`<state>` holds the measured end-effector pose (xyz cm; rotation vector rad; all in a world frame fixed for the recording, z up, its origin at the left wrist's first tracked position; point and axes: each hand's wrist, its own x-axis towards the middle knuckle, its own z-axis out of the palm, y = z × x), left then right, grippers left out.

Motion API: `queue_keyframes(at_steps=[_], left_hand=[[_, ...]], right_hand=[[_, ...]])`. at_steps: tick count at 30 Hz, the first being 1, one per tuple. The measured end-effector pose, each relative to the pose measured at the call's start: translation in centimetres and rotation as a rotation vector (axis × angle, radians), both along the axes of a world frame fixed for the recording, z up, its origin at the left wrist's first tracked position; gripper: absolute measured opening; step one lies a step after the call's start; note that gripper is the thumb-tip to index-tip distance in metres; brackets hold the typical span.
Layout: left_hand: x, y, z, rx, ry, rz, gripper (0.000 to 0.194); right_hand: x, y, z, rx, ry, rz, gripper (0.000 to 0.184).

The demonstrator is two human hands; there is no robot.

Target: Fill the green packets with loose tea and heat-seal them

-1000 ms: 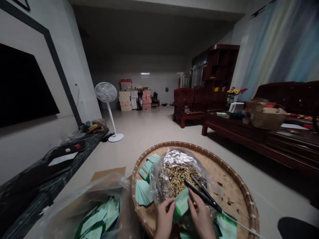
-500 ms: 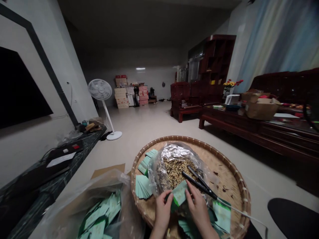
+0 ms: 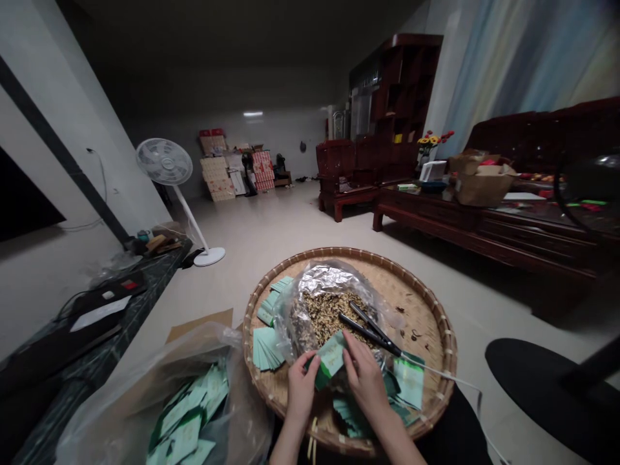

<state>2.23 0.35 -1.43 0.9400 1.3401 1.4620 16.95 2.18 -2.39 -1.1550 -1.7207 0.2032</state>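
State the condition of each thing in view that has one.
Green packet: held; sealed or not unclear
Left hand: pinching the packet
Right hand: pinching it too
Clear bag: open, dried mix showing
Black tool: arms apart
Large bag: open
Cardboard box: open
Fan: standing
Screen: dark

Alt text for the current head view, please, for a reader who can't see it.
A left hand and right hand hold a green packet over a round woven tray. On the tray, a clear plastic bag holds dried bits, beside a black corded tool; leftward, another plastic bag holds more packets.
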Motion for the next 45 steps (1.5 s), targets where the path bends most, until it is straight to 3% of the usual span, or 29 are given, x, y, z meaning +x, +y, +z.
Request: queue_keyframes(at_steps=[8, 14, 18, 21, 25, 28, 34, 41, 43, 45], left_hand=[[-0.2, 0.1, -0.5, -0.006, -0.017, -0.004, 0.044], [-0.3, -0.2, 0.2, -0.017, -0.065, -0.057, 0.042], [-0.6, -0.3, 0.2, -0.029, -0.161, -0.020, 0.052], [-0.7, -0.3, 0.1, -0.075, -0.191, 0.003, 0.053], [-0.7, -0.4, 0.6, -0.026, -0.074, 0.011, 0.042], [-0.8, -0.5, 1.0, 0.002, 0.005, -0.021, 0.038], [-1.3, -0.6, 1.2, -0.020, -0.022, -0.057, 0.044], [-2.0, -0.9, 1.5, -0.088, -0.106, -0.106, 0.051], [-2.2, -1.0, 1.7, -0.096, -0.051, -0.132, 0.049], [-2.4, -1.1, 2.0, -0.043, 0.125, -0.079, 0.045]], right_hand=[[0.2, 0.1, 0.4, 0.004, 0.088, -0.022, 0.027], [0.7, -0.2, 2.4, -0.004, 0.079, -0.120, 0.023], [0.7, -0.4, 3.2, -0.024, 0.129, 0.011, 0.023], [0.5, -0.4, 3.1, -0.169, 0.267, 0.113, 0.024], [0.3, -0.1, 2.9, -0.586, 0.495, 0.314, 0.034], [0.4, 0.0, 3.0, -0.779, 0.591, 0.427, 0.039], [0.3, -0.3, 3.8, -0.881, 0.720, 0.449, 0.036], [0.5, -0.7, 5.4, -1.133, 0.826, 0.733, 0.041], [0.7, -0.6, 5.5, -1.180, 0.836, 0.771, 0.042], [1.0, -0.4, 5.3, -1.174, 0.828, 0.760, 0.043]])
